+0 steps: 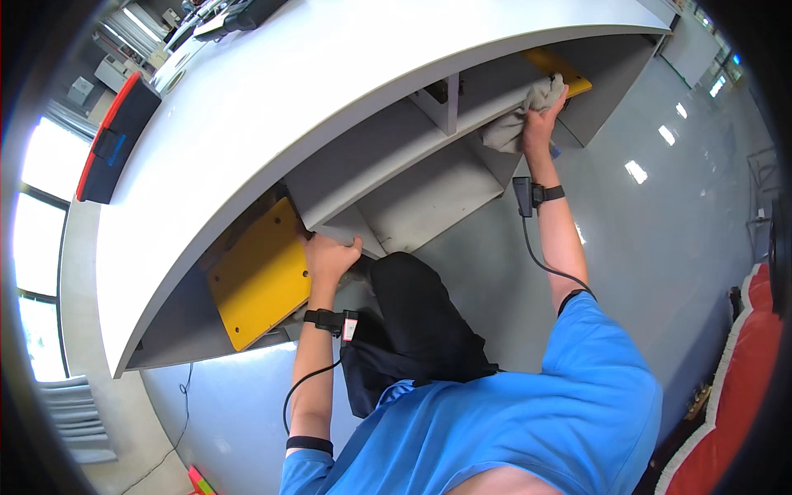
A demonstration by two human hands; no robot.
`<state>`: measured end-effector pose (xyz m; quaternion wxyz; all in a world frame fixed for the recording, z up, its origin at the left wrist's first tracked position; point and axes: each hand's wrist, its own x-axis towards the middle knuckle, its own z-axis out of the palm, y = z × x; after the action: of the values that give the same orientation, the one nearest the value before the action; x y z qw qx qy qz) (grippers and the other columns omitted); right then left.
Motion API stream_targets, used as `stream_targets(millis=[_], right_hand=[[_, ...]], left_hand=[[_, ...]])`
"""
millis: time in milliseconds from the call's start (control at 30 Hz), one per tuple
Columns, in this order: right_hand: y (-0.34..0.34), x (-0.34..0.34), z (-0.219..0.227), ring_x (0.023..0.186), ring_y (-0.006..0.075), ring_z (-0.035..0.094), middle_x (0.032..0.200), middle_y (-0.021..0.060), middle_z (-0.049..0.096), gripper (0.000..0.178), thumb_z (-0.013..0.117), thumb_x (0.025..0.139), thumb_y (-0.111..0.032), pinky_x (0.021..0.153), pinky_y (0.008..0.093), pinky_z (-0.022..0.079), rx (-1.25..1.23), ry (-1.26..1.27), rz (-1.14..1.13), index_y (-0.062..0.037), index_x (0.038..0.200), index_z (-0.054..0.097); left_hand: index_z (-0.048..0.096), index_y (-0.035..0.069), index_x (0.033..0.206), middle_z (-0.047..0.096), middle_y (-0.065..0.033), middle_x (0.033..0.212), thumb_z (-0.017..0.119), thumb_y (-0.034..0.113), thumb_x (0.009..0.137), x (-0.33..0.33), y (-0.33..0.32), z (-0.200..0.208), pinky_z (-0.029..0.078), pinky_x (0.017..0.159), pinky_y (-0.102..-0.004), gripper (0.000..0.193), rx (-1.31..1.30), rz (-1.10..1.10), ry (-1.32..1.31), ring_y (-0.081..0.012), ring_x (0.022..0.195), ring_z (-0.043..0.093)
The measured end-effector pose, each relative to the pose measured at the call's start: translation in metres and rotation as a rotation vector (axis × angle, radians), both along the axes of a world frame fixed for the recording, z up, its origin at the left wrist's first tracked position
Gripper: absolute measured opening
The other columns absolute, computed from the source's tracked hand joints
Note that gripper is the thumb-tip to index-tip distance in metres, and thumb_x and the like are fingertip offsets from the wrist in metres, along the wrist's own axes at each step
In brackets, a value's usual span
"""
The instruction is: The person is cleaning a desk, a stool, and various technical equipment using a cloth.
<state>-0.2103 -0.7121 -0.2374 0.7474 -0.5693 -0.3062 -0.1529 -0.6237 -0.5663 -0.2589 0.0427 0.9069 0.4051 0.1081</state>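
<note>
My right hand [540, 130] is closed round a crumpled grey cloth [505, 132], up at the front of the white desk's shelf near its right end. A yellow panel [569, 76] sits just behind that cloth. Lower down on the left, my left hand [330, 259] grips the corner of the grey shelf unit [363, 194] under the desktop, thumb out to the right and the other fingers partly hidden. Right beside it is a larger yellow panel [262, 276] with dark holes near its corners.
Above the shelves curves the white desktop [330, 74], carrying a black-and-red case [120, 139] at its left end and dark equipment [239, 18] at the back. A thin cable [183, 392] runs down at the lower left. Red cushioned seating [734, 396] stands on the right.
</note>
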Motion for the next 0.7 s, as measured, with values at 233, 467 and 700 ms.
stream_targets(millis=[233,467,700], right_hand=[[-0.016,0.014,-0.091,0.131,0.0339,0.038,0.141,0.0190,0.037,0.080,0.067,0.076,-0.007,0.109,0.0367,0.030,-0.367,-0.160,-0.117,-0.0010,0.144,0.025],[-0.010,0.007,-0.194,0.112,0.0362,0.055,0.120,0.0197,0.057,0.056,0.071,0.075,-0.016,0.096,0.0391,0.043,-0.411,0.200,-0.150,-0.0009,0.125,0.050],[0.011,0.012,-0.119,0.100,0.0353,0.063,0.105,0.0188,0.067,0.056,0.079,0.068,-0.032,0.087,0.0395,0.048,-0.432,0.340,-0.251,0.0001,0.109,0.061]], left_hand=[[0.065,0.013,0.112,0.066,-0.0122,0.114,0.062,0.043,0.073,0.000,0.001,0.004,0.024,0.106,-0.0573,0.049,-0.085,0.023,0.022,-0.0313,0.112,0.056],[0.066,0.011,0.111,0.067,-0.0110,0.112,0.062,0.045,0.071,0.003,0.004,0.002,0.024,0.109,-0.0480,0.052,-0.062,0.044,0.090,-0.0270,0.110,0.059],[0.065,0.010,0.111,0.066,-0.0115,0.115,0.062,0.044,0.072,-0.010,0.007,-0.004,0.027,0.105,-0.0519,0.051,-0.070,0.035,0.059,-0.0307,0.112,0.056]])
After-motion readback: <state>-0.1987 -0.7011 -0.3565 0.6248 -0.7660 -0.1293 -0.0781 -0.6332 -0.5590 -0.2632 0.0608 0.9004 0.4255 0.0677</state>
